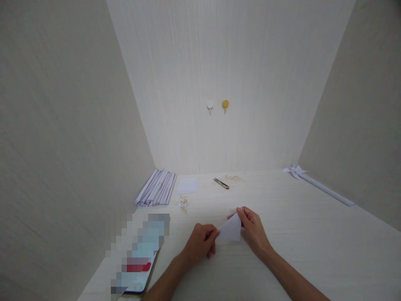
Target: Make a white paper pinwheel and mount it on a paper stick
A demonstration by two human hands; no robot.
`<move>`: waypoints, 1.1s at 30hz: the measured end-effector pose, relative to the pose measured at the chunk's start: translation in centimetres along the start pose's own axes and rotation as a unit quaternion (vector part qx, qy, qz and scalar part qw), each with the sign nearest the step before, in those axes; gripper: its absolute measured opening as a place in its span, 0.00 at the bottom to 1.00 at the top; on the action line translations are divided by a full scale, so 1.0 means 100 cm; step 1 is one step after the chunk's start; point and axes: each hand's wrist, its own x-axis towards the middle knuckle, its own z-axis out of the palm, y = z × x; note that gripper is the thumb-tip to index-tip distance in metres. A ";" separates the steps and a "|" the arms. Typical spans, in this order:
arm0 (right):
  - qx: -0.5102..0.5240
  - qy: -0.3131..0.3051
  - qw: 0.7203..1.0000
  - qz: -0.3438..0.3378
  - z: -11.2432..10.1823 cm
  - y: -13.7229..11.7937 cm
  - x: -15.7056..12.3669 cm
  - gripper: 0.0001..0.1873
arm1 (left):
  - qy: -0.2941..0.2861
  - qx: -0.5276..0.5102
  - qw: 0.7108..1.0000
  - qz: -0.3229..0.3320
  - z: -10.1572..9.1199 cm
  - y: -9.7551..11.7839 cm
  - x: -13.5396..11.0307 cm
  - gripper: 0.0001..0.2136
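Observation:
A small white sheet of paper (231,230), folded to a triangle-like shape, is held up just above the table between both hands. My left hand (202,240) pinches its left corner between thumb and fingers. At the upper right corner, my right hand (250,225) grips the paper with the thumb in front and fingertips behind. Beyond the hands lie a square stack of white paper (188,185) and a pair of thread snips (221,183). To the left of them is a little heap of small white and tan pieces (183,203), too small to name.
Rolled white paper sticks (156,188) are piled at the back left. A paper pinwheel (295,170) on a long paper stick (326,190) lies along the right wall. A phone, partly pixelated (138,276), sits at front left. Two hooks (225,103) hang on the back wall.

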 end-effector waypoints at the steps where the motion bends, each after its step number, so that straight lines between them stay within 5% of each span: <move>1: 0.010 0.000 1.000 0.006 0.000 0.000 0.000 0.17 | 0.001 0.000 1.000 0.001 0.000 0.000 0.000 0.16; 14: 0.173 0.025 0.981 0.077 0.006 0.004 -0.001 0.17 | 0.009 -0.007 1.000 0.014 0.001 -0.001 0.003 0.16; 23: -0.045 0.027 0.999 -0.002 0.011 0.000 -0.006 0.19 | -0.079 -0.127 0.989 -0.013 -0.001 -0.009 0.007 0.17; 33: -0.222 -0.047 0.969 -0.102 0.024 -0.008 -0.023 0.17 | -0.027 -0.138 0.990 0.018 0.007 0.004 0.008 0.14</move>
